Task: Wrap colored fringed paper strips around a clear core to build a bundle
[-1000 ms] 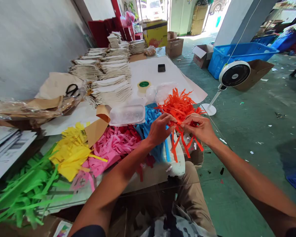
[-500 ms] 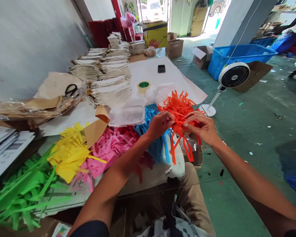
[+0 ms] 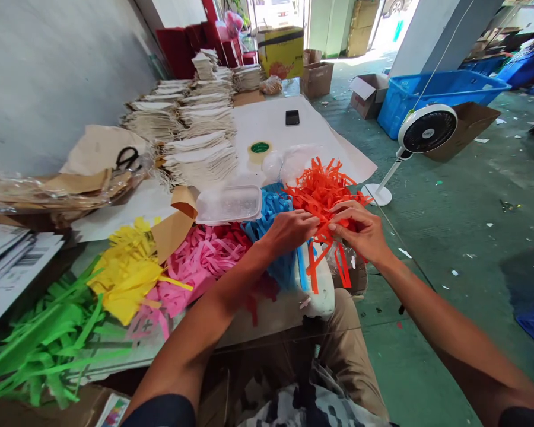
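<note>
Both hands are at the heap of orange-red paper strips [image 3: 323, 185] on the right end of the table. My left hand [image 3: 292, 230] is closed, its fingertips pinching a strip at the near side of the heap. Facing it, my right hand [image 3: 359, 227] has thumb and fingers pressed together on strips of the same heap. A few strips hang below the hands. Left of the heap lie blue strips [image 3: 273, 207], partly behind my left hand. Beyond them are pink strips [image 3: 202, 261], yellow strips [image 3: 127, 279] and green strips [image 3: 48, 332].
A clear plastic tub [image 3: 229, 204] and a tape roll [image 3: 260, 150] sit behind the strips. Farther back are a phone [image 3: 292, 117] and stacked off-white bundles [image 3: 200, 154]. Scissors [image 3: 127, 158] lie at left. A white fan [image 3: 428, 131] stands right of the table, near a blue crate [image 3: 396, 107].
My left hand has turned over slightly and dropped a little, its back now more visible. The right hand stays at the orange-red strips. The view has shifted slightly.
</note>
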Motion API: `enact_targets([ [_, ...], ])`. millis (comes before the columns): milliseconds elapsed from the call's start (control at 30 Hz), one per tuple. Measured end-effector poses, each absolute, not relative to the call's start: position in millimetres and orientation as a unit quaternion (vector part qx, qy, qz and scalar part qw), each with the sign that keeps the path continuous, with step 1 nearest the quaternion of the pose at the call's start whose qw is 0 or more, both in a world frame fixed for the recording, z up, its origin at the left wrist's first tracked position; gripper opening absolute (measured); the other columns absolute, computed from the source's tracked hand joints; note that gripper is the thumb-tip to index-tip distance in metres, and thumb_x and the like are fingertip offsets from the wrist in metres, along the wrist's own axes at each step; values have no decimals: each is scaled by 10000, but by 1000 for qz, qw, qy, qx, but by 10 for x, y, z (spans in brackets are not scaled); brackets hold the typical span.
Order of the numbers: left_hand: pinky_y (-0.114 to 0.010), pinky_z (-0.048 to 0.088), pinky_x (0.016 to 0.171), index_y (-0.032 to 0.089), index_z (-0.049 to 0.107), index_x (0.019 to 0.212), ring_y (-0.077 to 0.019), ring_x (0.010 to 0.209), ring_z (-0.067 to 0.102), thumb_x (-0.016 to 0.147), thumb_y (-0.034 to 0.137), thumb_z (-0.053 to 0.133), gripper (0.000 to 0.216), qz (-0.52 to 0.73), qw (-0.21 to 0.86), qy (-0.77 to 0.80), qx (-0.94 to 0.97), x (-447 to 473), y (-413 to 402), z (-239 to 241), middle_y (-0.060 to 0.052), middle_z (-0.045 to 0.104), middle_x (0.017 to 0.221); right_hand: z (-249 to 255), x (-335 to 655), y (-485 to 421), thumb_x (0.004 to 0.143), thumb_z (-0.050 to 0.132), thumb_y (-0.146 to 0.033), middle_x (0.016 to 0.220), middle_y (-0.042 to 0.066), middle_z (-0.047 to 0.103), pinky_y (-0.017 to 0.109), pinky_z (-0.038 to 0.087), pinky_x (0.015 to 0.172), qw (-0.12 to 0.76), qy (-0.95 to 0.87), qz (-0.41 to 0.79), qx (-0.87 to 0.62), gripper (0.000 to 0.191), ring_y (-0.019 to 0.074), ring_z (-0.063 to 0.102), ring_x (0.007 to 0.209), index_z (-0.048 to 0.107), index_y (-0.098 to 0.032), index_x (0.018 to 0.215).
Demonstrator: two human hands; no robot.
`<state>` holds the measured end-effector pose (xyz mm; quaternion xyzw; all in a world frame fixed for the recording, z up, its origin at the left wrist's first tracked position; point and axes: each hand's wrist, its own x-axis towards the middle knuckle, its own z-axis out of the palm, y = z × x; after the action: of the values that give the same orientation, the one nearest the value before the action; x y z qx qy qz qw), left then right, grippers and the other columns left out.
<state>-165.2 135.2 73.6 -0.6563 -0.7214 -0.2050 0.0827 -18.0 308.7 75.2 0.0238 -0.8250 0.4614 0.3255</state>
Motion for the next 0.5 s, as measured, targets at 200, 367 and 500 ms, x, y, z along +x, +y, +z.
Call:
enact_targets([
  [200, -364, 376, 717, 156, 726, 952, -239, 924, 648, 1041, 175, 521, 224, -45, 176, -687, -704, -1568, 1436, 719, -97, 741, 925, 905, 15, 3123, 898, 811, -336, 1084, 44, 749, 459, 526, 1007, 369, -822, 433, 37, 61, 235, 687, 1050, 777, -286, 903],
  [367, -383, 339, 713, 151, 725, 959, -261, 896, 616, 1045, 114, 472, 270, -10, 193, -710, -677, -1618, 1534, 811, -112, 723, 891, 1050, 291, 3237, 854, 845, -292, 1049, 43, 753, 476, 524, 1018, 424, -781, 458, 15, 87, 238, 689, 1035, 768, -290, 895],
  [500, -395, 348, 754, 149, 736, 1032, -290, 973, 613, 1011, 53, 475, 279, 11, 194, -742, -641, -1651, 1558, 900, -142, 727, 924, 1144, 447, 3379, 806, 873, -274, 991, 78, 750, 458, 522, 938, 492, -715, 497, -16, 117, 238, 683, 975, 762, -273, 843],
])
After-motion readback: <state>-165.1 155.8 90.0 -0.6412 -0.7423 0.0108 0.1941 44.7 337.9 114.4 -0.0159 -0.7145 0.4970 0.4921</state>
